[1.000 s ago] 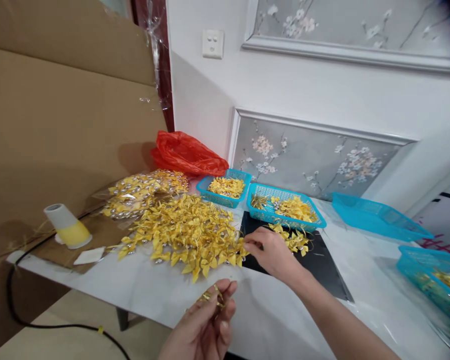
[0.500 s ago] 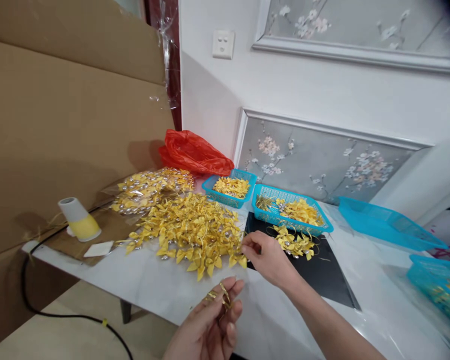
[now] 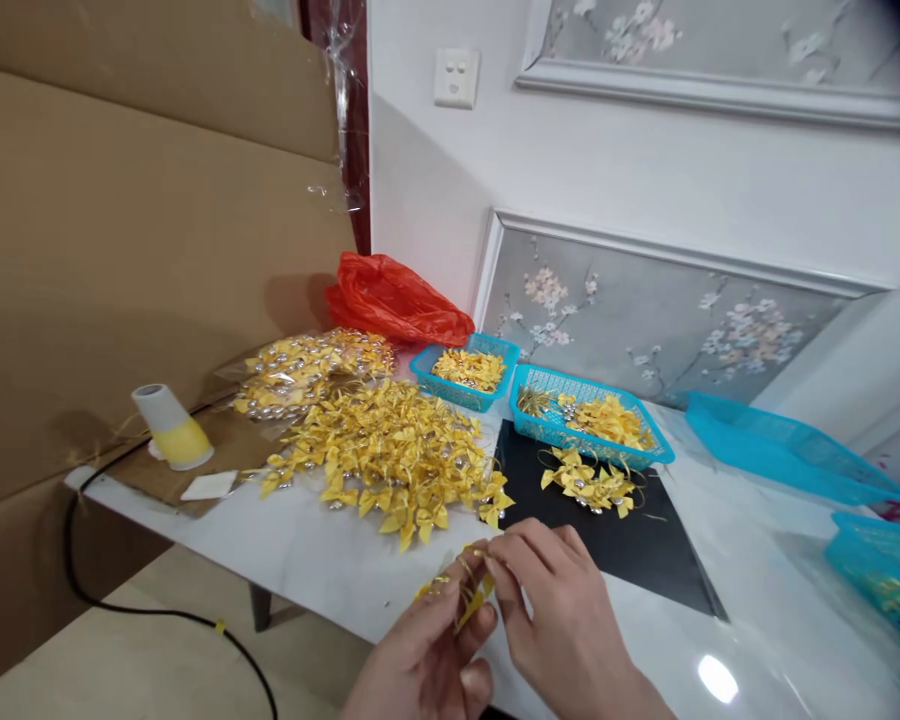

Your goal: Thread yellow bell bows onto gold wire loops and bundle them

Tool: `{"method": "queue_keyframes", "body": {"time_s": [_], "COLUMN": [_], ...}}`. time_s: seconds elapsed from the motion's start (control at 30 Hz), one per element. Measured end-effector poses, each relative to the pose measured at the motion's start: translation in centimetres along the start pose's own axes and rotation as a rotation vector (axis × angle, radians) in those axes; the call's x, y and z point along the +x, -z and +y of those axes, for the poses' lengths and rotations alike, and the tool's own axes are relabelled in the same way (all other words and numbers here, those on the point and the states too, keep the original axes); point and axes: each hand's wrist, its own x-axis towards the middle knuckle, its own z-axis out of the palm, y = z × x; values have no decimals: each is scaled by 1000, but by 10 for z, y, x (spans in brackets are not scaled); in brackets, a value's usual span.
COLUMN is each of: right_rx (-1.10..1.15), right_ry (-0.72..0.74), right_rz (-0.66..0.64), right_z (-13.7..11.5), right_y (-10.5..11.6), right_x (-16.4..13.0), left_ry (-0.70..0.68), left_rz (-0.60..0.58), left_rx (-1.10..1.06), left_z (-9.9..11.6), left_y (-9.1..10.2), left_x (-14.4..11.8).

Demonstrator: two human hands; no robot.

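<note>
Thin gold cord loops and a bit of yellow ribbon (image 3: 478,600) show between my hands at the front of the table. My left hand (image 3: 431,645) is closed on the gold loops, palm up, with yellow at its fingertips. Bent in a pinch against the left fingertips, my right hand (image 3: 551,600) grips the yellow ribbon flower, mostly hidden by the fingers. Just beyond lies a heap of yellow ribbon flowers (image 3: 397,450) with small silver beads or bells. A smaller bunch of the same flowers (image 3: 592,482) rests on a black sheet (image 3: 664,560).
Two blue baskets (image 3: 544,435) at the back hold more flowers; further blue trays (image 3: 787,450) stand at the right. Behind the heap are a filled clear bag (image 3: 292,375) and a red plastic bag (image 3: 397,300). A grey-yellow cone (image 3: 172,428) and a white card (image 3: 208,486) sit at left.
My right hand has come from the heap's right edge down to my left hand, bringing a yellow ribbon flower. The left hand has stayed nearly in place, still holding the gold loops.
</note>
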Motion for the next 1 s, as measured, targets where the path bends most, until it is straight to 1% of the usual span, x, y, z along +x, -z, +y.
{"method": "queue_keyframes", "body": {"time_s": [0.1, 0.17, 0.23, 0.3, 0.4, 0.5, 0.6, 0.7, 0.9, 1.0], "right_rx": [12, 47, 82, 81, 27, -26, -48, -40, 84, 115], "right_ry": [84, 108, 40, -90, -229, -292, -309, -317, -276, -239], "right_rz": [19, -16, -114, -207, -217, -257, -343, -404, -432, -404], "right_z": [-4, -5, -2, 8, 32, 52, 59, 59, 62, 53], "right_y": [0, 4, 12, 18, 16, 2, -13, -18, -6, 3], "right_x": [-8, -10, -4, 7, 32, 51, 58, 55, 52, 51], "left_ry": [24, 10, -36, -87, -100, -69, -38, -24, -28, -31], "left_rz": [-29, -10, 42, 89, 128, 135, 115, 108, 99, 90], "left_rx": [-39, -48, -31, -3, 13, 1, -5, -17, -24, -14], "left_z": [0, 1, 2, 4, 7, 9, 10, 12, 13, 12], "left_y": [-1, -2, -4, -5, -7, -9, -10, -9, -8, -9], "left_x": [0, -1, -2, -3, -4, -4, -4, -4, -4, -5]}}
